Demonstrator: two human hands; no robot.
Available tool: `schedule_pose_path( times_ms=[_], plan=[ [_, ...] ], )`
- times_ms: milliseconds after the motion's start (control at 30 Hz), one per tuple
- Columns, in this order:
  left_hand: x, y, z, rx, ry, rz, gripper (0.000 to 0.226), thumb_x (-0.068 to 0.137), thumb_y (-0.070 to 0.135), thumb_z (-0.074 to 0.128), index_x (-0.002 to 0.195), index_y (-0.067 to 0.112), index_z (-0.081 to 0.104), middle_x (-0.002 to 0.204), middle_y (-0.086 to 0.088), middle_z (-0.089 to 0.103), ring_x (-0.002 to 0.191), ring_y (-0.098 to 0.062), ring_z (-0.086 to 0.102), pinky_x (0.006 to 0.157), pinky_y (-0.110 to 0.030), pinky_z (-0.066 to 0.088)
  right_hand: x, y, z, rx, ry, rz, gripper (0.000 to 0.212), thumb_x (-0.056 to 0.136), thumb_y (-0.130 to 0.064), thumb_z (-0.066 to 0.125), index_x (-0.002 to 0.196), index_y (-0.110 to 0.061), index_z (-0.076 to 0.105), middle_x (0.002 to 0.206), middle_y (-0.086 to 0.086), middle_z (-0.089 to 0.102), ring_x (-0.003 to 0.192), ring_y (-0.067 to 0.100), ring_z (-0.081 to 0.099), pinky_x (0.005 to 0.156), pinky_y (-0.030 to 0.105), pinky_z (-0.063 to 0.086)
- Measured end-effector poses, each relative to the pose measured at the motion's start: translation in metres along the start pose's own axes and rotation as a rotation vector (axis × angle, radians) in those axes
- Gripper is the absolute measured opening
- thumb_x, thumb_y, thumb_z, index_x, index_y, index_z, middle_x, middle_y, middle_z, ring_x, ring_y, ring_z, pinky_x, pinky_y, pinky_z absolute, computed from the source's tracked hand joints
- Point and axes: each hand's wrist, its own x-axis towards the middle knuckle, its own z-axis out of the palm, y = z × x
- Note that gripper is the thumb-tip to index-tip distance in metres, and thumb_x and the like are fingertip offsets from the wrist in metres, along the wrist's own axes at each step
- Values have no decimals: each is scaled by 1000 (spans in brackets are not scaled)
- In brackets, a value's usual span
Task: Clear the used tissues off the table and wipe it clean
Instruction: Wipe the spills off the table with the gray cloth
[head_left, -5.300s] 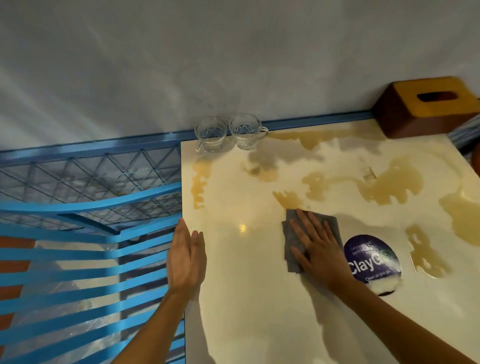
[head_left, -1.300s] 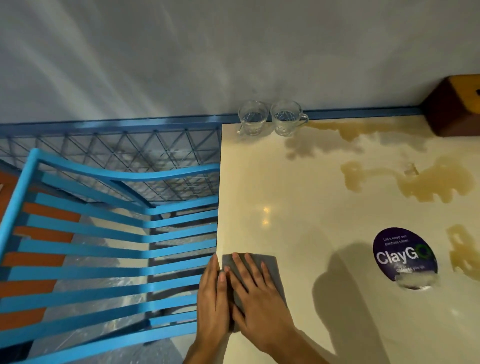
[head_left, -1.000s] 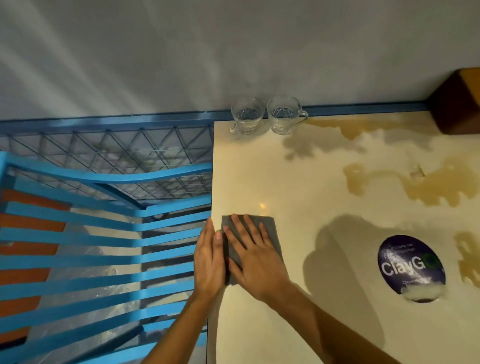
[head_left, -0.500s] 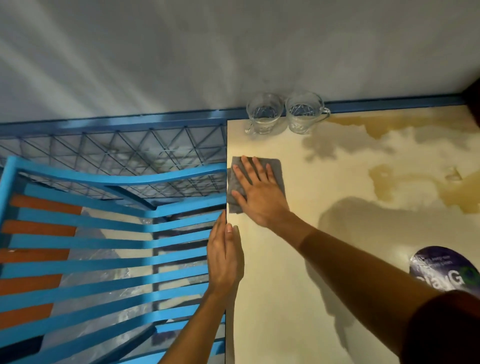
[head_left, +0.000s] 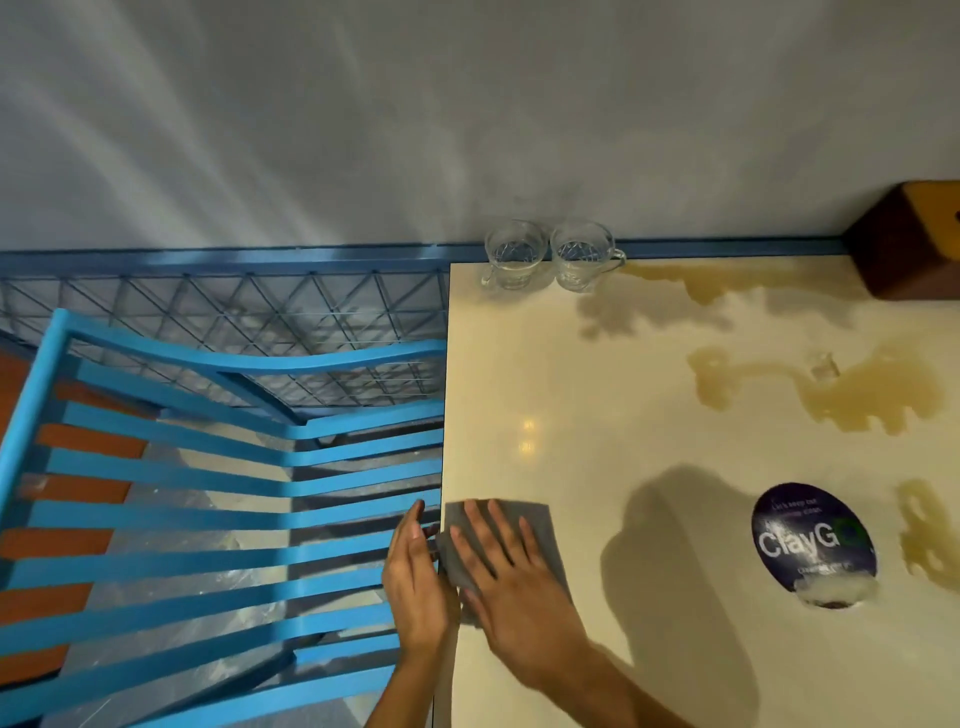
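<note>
- At the left edge of the table (head_left: 545, 364), close to the viewer, a grey cloth (head_left: 537, 522) is pressed flat under the right hand (head_left: 509, 587). The fingers are spread and straight, and nothing is pinched.
- The left hand (head_left: 415, 571) is held just off the table edge, with its fingers straight and together and its palm turned toward the cloth. Whether the cloth's overhanging corner is touched by it cannot be told.
- Half a second earlier the cloth was pushed up near the glass cups (head_left: 514, 254) at the far left corner. It has since been drawn back along the edge toward the viewer, with the left hand kept beside it.
- The left strip of the table is seen pale and unstained, so that side is judged already wiped.
- Brown puddles (head_left: 872, 400) are spread across the far and right parts, around a round purple sticker (head_left: 813, 540), so much wiping is judged still to be done.
- A whitish clump (head_left: 831, 590) is seen at the sticker's near rim. Whether it is a used tissue cannot be told, and no other tissue is seen.
- A tissue box (head_left: 909, 244) is set in the far right corner, and a blue slatted chair (head_left: 208, 467) is placed left of the table.
</note>
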Motion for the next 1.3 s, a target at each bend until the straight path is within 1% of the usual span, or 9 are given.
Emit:
schedule_pose_path(
  times_ms=[167,267,333,433,533,667,867,1067,1300],
  plan=[
    [-29,4,-13,-143,-57,-161,39,105,30,32,111,17,68,104,-2,72,102,-18,66,88,-25,54,-55,-24,22,97,-63,-54,75,88,-41,39,154,-21,11,163,-1,8,148,23,15,116,42,10],
    [-30,11,-18,-205,-70,-234,46,104,37,34,116,7,67,106,-10,71,102,-23,66,91,-34,52,-61,-32,-9,669,138,95,50,101,-23,41,148,-33,30,149,-35,28,140,0,29,116,20,18],
    [-24,12,-18,-146,-74,-247,50,101,44,34,120,9,65,109,-9,70,104,-24,64,93,-37,50,-54,-24,-42,1279,107,275,32,102,-19,46,131,-25,57,125,-26,61,116,-2,57,95,17,45],
    [-13,14,-14,-69,-74,-250,48,98,50,37,118,15,64,109,-6,69,102,-23,64,97,-46,50,-45,24,-68,1643,264,526,30,82,-23,70,110,-12,69,105,0,74,101,18,67,84,29,54],
    [-2,25,-7,-32,-107,-225,40,101,44,37,116,19,64,110,-4,67,104,-20,62,100,-46,48,-56,75,-90,1412,353,556,77,68,-57,71,134,-21,55,129,-4,64,119,15,59,104,40,45],
    [10,39,12,-57,-104,-234,25,101,39,42,115,23,56,101,7,59,97,-10,57,95,-32,44,-73,99,-90,869,408,442,57,86,-57,48,140,-39,44,149,-20,39,138,1,34,112,33,29],
    [22,47,29,15,-156,-173,43,104,38,33,135,14,50,113,7,50,104,-10,46,94,-25,34,-30,56,-20,69,33,158,60,100,-56,15,154,-29,14,163,0,-4,150,22,-1,119,47,5],
    [35,33,35,2,-120,-133,31,101,45,35,113,24,55,98,13,59,96,-9,57,91,-27,43,68,85,-32,-73,34,131,65,97,-58,2,154,-27,3,162,5,-9,149,25,-11,120,47,-4],
    [45,9,39,60,-50,-182,50,93,65,32,117,29,57,108,-1,62,97,-17,60,93,-45,52,198,109,-61,-135,111,127,61,100,-53,15,154,-26,12,163,8,2,150,29,-3,121,51,4]
  ],
)
